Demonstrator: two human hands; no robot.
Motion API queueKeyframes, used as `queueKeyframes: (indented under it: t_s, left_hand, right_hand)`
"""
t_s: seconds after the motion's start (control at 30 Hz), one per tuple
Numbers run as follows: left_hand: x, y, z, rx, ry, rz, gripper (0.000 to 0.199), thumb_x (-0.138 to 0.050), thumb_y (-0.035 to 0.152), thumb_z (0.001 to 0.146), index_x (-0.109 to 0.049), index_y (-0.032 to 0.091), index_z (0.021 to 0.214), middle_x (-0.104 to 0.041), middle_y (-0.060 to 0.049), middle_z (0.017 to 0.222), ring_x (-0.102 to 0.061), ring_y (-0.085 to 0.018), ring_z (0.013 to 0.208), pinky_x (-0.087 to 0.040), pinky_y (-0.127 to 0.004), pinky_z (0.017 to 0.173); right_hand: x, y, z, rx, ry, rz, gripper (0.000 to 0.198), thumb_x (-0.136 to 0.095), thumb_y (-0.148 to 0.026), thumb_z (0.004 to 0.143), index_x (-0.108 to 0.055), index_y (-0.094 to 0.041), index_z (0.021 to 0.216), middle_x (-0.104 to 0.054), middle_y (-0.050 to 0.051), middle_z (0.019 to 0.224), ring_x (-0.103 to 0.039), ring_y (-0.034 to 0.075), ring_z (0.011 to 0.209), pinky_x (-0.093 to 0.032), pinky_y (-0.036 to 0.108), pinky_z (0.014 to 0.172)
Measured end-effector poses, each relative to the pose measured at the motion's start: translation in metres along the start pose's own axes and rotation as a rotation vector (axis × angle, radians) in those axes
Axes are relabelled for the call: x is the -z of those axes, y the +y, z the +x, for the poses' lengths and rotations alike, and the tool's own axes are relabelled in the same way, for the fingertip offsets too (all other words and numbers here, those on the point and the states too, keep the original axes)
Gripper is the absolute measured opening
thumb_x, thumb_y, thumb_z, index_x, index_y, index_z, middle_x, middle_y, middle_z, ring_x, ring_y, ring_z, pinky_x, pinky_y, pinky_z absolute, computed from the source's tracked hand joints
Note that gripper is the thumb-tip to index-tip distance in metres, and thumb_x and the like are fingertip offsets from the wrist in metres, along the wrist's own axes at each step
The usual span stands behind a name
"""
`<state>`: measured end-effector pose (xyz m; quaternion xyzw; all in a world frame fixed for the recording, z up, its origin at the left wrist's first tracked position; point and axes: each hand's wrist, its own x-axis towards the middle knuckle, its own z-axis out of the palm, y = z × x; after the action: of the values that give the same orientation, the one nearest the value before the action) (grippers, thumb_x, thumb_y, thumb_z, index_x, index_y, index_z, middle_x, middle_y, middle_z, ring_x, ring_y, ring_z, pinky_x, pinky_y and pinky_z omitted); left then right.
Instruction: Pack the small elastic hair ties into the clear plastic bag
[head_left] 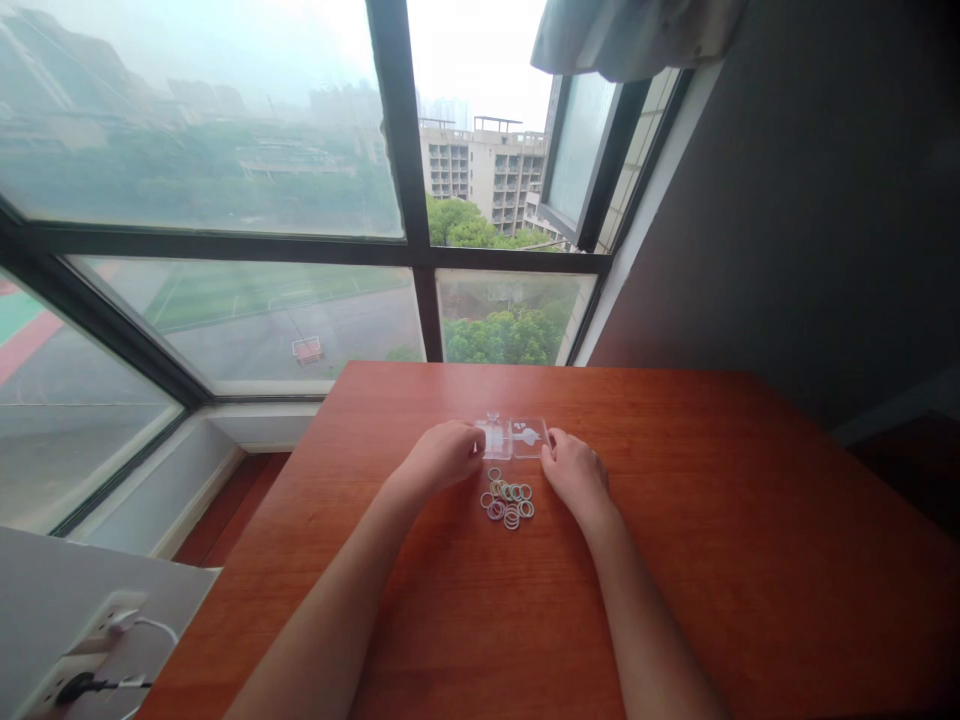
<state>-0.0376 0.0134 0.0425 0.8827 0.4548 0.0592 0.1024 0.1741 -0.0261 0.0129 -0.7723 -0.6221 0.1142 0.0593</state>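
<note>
1. A small clear plastic case (pixel 514 437), opened flat, lies on the reddish-brown wooden tabletop (pixel 712 560) near its window-side edge.
2. The left hand (pixel 442 455) rests at the case's left end, its grip closed on that edge.
3. The right hand (pixel 576 472) touches the case's right end; whether its grip is clamped there cannot be told.
4. A loose heap of small pastel rubber rings (pixel 508 503) lies just beside the case, between the 2 hands.

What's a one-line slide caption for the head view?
Left hand and right hand touch an open clear plastic case above a pile of small rings on a wooden table.
</note>
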Motion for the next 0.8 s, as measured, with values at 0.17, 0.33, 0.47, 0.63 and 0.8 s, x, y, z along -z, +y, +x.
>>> queueKeyframes:
  t_s: [0.17, 0.33, 0.47, 0.63, 0.8]
  left_hand:
    - [0.002, 0.002, 0.000, 0.014, -0.017, 0.006, 0.016, -0.051, 0.017, 0.076, -0.067, 0.021, 0.075, -0.069, -0.005, 0.081, -0.058, -0.016, 0.065, -0.036, -0.023, 0.057]
    - [0.003, 0.003, -0.001, 0.009, -0.025, 0.012, 0.015, -0.052, 0.019, 0.077, -0.067, 0.021, 0.077, -0.069, -0.005, 0.082, -0.059, -0.017, 0.066, -0.037, -0.024, 0.058]
    - [0.003, 0.000, -0.002, 0.009, 0.002, -0.011, 0.017, -0.053, 0.022, 0.079, -0.067, 0.022, 0.088, -0.070, -0.004, 0.082, -0.061, -0.017, 0.068, -0.037, -0.024, 0.059]
    - [0.006, -0.007, -0.004, 0.030, 0.053, -0.079, 0.019, -0.051, 0.025, 0.081, -0.065, 0.021, 0.092, -0.069, -0.003, 0.079, -0.059, -0.015, 0.064, -0.035, -0.023, 0.057]
    - [0.009, -0.011, -0.005, 0.029, 0.078, -0.112, 0.016, -0.052, 0.025, 0.079, -0.066, 0.019, 0.085, -0.069, -0.003, 0.077, -0.057, -0.014, 0.063, -0.034, -0.022, 0.056]
  right_hand:
    - [-0.001, 0.001, 0.000, 0.022, 0.002, 0.008, 0.021, -0.042, -0.032, 0.092, -0.058, -0.023, 0.103, -0.068, 0.007, 0.098, -0.064, 0.020, 0.087, -0.037, 0.026, 0.065]
    - [0.002, 0.001, 0.000, 0.020, 0.000, 0.035, 0.021, -0.044, -0.033, 0.091, -0.057, -0.024, 0.104, -0.068, 0.007, 0.097, -0.064, 0.021, 0.087, -0.038, 0.027, 0.066]
    - [0.009, 0.004, -0.004, -0.065, 0.020, 0.123, 0.032, -0.049, -0.044, 0.088, -0.053, -0.021, 0.109, -0.068, 0.008, 0.085, -0.065, 0.024, 0.083, -0.039, 0.027, 0.064]
    - [0.017, 0.005, -0.025, 0.214, -0.529, 0.450, 0.042, -0.064, -0.046, 0.078, -0.052, -0.021, 0.109, -0.065, -0.002, 0.066, -0.058, 0.014, 0.053, -0.035, 0.022, 0.051]
    - [0.015, -0.009, -0.036, 0.355, -0.387, 0.334, 0.037, -0.075, -0.033, 0.066, -0.060, -0.024, 0.099, -0.066, -0.003, 0.078, -0.057, 0.013, 0.066, -0.030, 0.020, 0.054]
